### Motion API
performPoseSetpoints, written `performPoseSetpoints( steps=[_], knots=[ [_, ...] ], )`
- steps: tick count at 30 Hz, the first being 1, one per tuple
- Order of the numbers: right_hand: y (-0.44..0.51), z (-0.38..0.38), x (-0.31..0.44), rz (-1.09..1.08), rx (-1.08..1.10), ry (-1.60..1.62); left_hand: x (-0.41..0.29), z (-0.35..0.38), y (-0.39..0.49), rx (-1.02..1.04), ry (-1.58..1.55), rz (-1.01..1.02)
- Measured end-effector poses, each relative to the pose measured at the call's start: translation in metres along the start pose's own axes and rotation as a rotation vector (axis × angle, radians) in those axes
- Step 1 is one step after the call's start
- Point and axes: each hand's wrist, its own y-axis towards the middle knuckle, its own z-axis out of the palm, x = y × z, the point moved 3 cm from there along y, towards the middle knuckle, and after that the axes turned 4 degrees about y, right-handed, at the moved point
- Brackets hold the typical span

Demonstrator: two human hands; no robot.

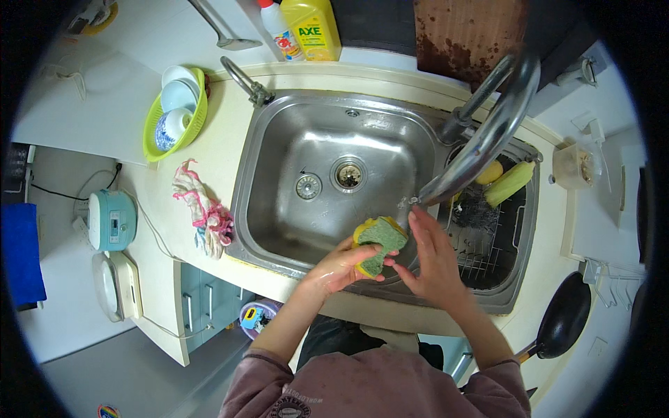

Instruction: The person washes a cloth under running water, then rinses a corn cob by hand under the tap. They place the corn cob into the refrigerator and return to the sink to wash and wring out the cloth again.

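Above the near edge of the stainless steel sink (pixel 282 157), my left hand (pixel 347 264) grips a yellow and green scouring sponge (pixel 385 237), thumb on its green side. My right hand (pixel 434 261) has its fingers apart, just right of the sponge and below the spout of the curved metal faucet (pixel 486 151); it holds nothing. Beneath my hands, the basin has an open drain with dark bits in it (pixel 348 175) and a round metal strainer (pixel 309 186) beside it.
A green basket (pixel 151 128) of bowls and a crumpled cloth (pixel 201 209) lie left of the sink. The right basin holds a wire rack (pixel 478 251) and a pale green vegetable (pixel 509 184). Bottles (pixel 313 31) stand behind; a black pan (pixel 564 316) is at right.
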Motion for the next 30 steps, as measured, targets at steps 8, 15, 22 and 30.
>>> performPoseSetpoints(
  steps=[8, 15, 22, 30],
  knots=[
    [0.026, 0.074, -0.022, -0.28, 0.372, -0.469, -0.014, -0.002, 0.016, -0.07, 0.601, -0.035],
    [0.033, 0.115, -0.048, 0.171, 0.531, -0.317, -0.036, -0.026, 0.057, -0.593, 2.028, 0.605],
    [0.021, 0.141, -0.066, 0.738, 0.62, 0.401, -0.042, -0.049, 0.074, -0.346, 2.147, 1.148],
    [-0.006, 0.152, -0.057, 1.054, 0.776, 0.785, -0.021, -0.06, 0.067, -0.269, 2.198, 1.075]
  ],
)
